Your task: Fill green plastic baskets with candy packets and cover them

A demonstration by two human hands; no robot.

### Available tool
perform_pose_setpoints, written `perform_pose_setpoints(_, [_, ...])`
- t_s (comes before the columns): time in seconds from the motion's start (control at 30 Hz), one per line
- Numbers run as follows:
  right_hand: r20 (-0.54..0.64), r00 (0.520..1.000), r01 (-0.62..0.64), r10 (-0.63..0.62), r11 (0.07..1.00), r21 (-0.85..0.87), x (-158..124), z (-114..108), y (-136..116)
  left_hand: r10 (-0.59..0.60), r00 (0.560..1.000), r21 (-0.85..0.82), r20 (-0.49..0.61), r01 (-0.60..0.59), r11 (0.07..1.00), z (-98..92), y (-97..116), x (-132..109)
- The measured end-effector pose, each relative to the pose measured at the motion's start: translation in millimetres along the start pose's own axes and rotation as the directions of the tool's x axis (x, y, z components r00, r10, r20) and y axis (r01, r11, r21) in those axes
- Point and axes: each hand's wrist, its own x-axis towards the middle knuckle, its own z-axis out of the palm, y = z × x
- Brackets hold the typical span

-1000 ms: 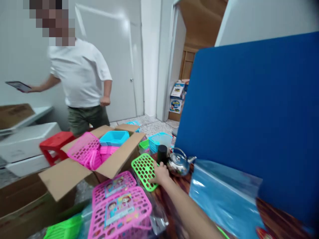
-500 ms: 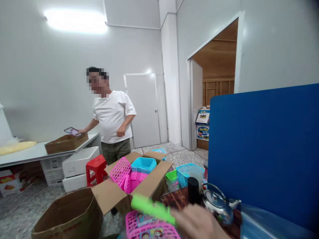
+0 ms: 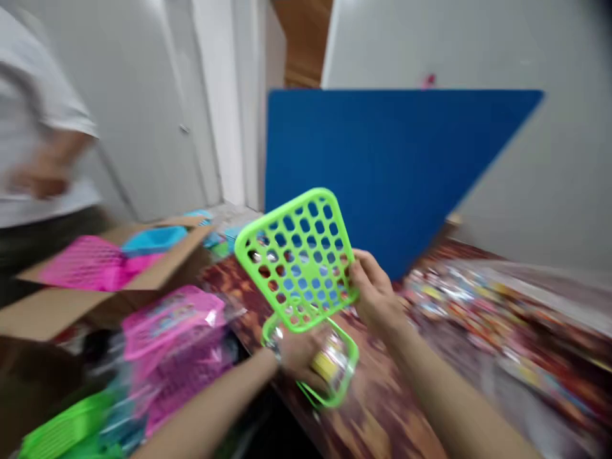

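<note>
A bright green, square plastic lid full of holes is raised and tilted in my right hand, with thumb and fingers closed on its right edge. Just below it, a small green basket rests on the reddish-brown patterned table. My left hand reaches into this basket, fingers curled around a shiny packet with a yellow patch. Motion blurs that hand, and its fingertips are partly hidden. A transparent band circles the left wrist.
Left of the table are stacked pink baskets in clear plastic, more green ones, and an open cardboard box with pink and blue baskets. Many colourful packets lie at right. A blue panel stands behind; a person in white is at far left.
My view has swung right and down. The green piece in my right hand has moved from over the pink baskets to above the table. My left hand has come into view, inside the green basket.
</note>
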Motion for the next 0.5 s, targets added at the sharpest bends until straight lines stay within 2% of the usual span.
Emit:
perform_pose_setpoints(0.03, [-0.024, 0.997, -0.08, 0.08, 0.997, 0.015, -8.4, -18.1, 10.8, -0.002, 1.0, -0.023, 0.013, 0.002, 1.0, 17.4, 8.5, 7.2])
perform_pose_setpoints(0.1, [-0.063, 0.972, -0.229, 0.228, 0.973, -0.003, -30.4, -48.8, 31.6, -0.032, 0.999, -0.033, 0.024, 0.033, 0.999, 39.4, 15.6, 16.2])
perform_pose_setpoints(0.2, [-0.137, 0.923, -0.365, 0.359, 0.931, -0.019, -67.2, -73.5, 52.4, -0.04, 0.998, -0.001, 0.051, 0.041, 0.999, 49.2, 14.4, 24.9])
perform_pose_setpoints(0.33, [-0.218, 0.891, -0.416, 0.399, 0.909, -0.035, -95.6, -73.5, 68.8, -0.045, 0.996, 0.065, 0.083, 0.039, 0.997, 45.9, 17.7, 33.3])
perform_pose_setpoints(0.5, [-0.165, 0.927, -0.367, 0.336, 0.902, -0.226, -97.7, -56.6, 89.2, -0.017, 0.997, 0.109, 0.07, 0.009, 0.994, 47.0, 19.6, 31.7])
